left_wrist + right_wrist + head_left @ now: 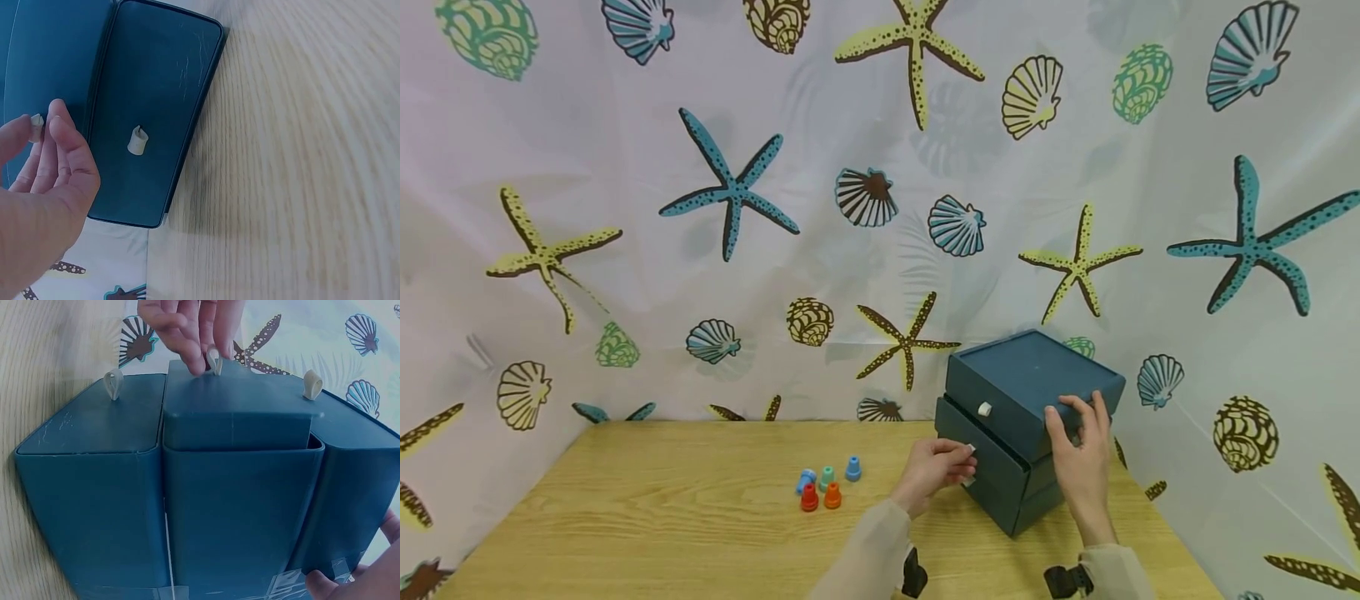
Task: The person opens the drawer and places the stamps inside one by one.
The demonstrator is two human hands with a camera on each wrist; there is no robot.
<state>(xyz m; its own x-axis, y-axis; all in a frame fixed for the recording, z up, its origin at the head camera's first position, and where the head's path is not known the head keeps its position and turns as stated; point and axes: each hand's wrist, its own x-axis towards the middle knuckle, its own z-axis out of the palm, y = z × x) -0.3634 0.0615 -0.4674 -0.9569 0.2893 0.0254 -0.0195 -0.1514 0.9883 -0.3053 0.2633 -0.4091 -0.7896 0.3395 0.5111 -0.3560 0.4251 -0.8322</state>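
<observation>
A dark blue drawer box (1037, 367) of three stacked tiers stands at the right of the table. My left hand (936, 473) pinches the pale fabric pull tab (37, 128) of the middle drawer (237, 428), which sticks out a little from its casing. Below it, the bottom drawer (156, 69) is closed, its own tab (137, 140) hanging free. On the top tier, another tab (984, 409) shows untouched. My right hand (1084, 454) holds the top tier by its near right edge, its thumb and fingers spread across the edge. The drawers' insides are hidden.
Left of the drawer box, several small bottle-shaped pieces stand or lie together: a red one (808, 498), an orange one (832, 496), a green one (827, 477) and blue ones (853, 468). A shell-and-starfish curtain (880, 275) hangs behind the wooden table (662, 500).
</observation>
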